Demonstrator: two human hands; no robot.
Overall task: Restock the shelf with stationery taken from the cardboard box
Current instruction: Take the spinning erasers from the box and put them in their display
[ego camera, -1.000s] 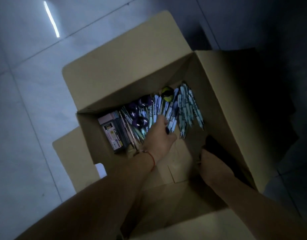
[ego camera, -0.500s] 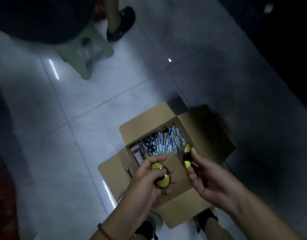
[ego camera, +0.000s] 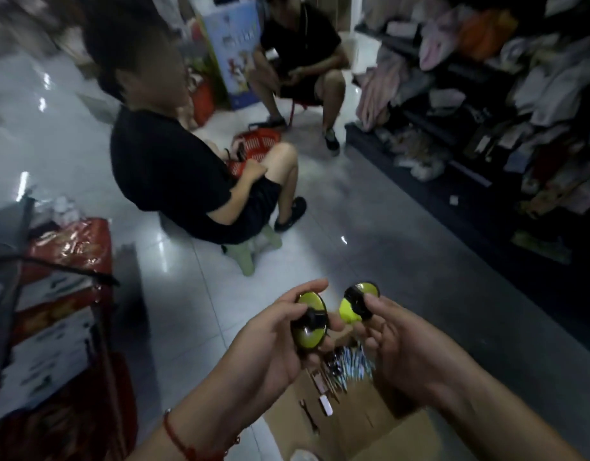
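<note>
A round yellow-and-black item is gripped in the left hand, the thumb laid over its upper rim and the fingers curled around its right edge. A second yellow-and-black item of the same kind is pinched in the right hand, with the thumb pressed on its black part and the palm turned upward beneath. What kind of stationery these are cannot be told. The two items are held close together but apart, above the cardboard box.

The box stands open on the tiled floor directly below the hands, its flaps spread outward. Inside, at the far end, a bundle of pens is seen — partly hidden by the hands — with a few small packets just beside it.

Open floor lies ahead of the hands. That room is bounded on the right by a dark shelf crowded with goods, on the left by stacked red packages, and ahead by a seated person on a green stool. A second seated person is seen farther back.
</note>
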